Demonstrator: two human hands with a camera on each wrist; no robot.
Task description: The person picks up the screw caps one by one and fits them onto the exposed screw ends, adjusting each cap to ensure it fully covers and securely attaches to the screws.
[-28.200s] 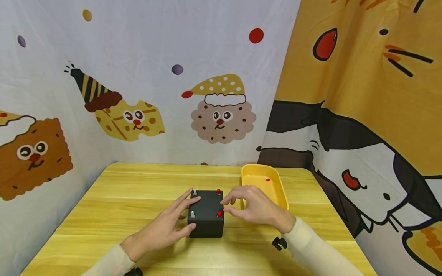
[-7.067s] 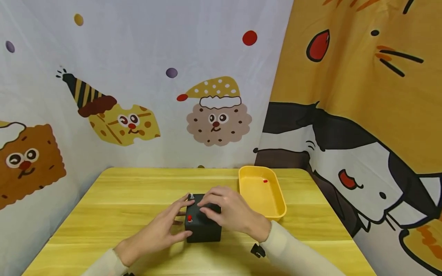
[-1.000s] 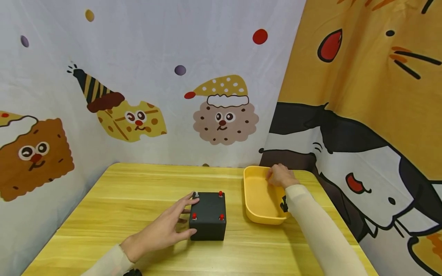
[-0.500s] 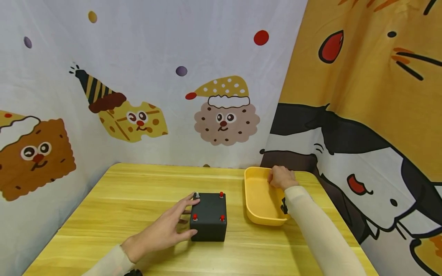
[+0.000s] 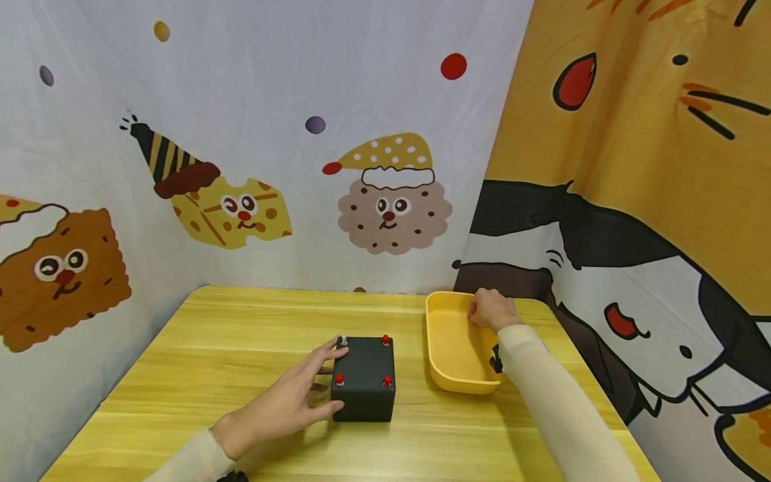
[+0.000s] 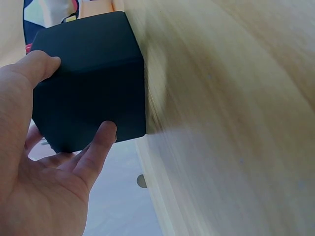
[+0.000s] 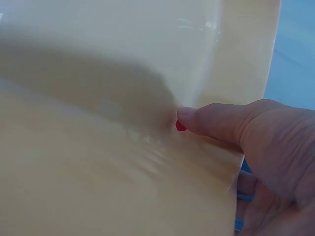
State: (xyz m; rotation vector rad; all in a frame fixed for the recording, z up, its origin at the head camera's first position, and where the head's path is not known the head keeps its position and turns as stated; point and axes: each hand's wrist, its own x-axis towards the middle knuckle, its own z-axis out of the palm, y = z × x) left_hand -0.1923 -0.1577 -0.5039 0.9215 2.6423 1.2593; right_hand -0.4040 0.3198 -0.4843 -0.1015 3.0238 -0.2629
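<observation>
A black box [image 5: 364, 365] stands on the table with a small toggle at each top corner. Red caps [image 5: 387, 380] cover three of the toggles, while the far-left toggle [image 5: 344, 341] is bare metal. My left hand [image 5: 280, 402] holds the box's left side, its thumb near the front edge and fingers at the far corner. At the tray's far-right corner is my right hand [image 5: 492, 310]. In the right wrist view its thumb pinches a loose red cap [image 7: 180, 126] low against the tray wall; the index finger is hidden.
The yellow tray [image 5: 462, 386] stands to the right of the box, partly covered by the right forearm. A wooden table [image 5: 241, 321] carries both. Printed cloth [image 5: 301, 80] hangs right behind the table and along its sides.
The near-left toggle was bare 28 seconds ago and has a red cap now. Since 7 seconds ago my right hand has moved from the box top to the tray; it has hardly moved this last second.
</observation>
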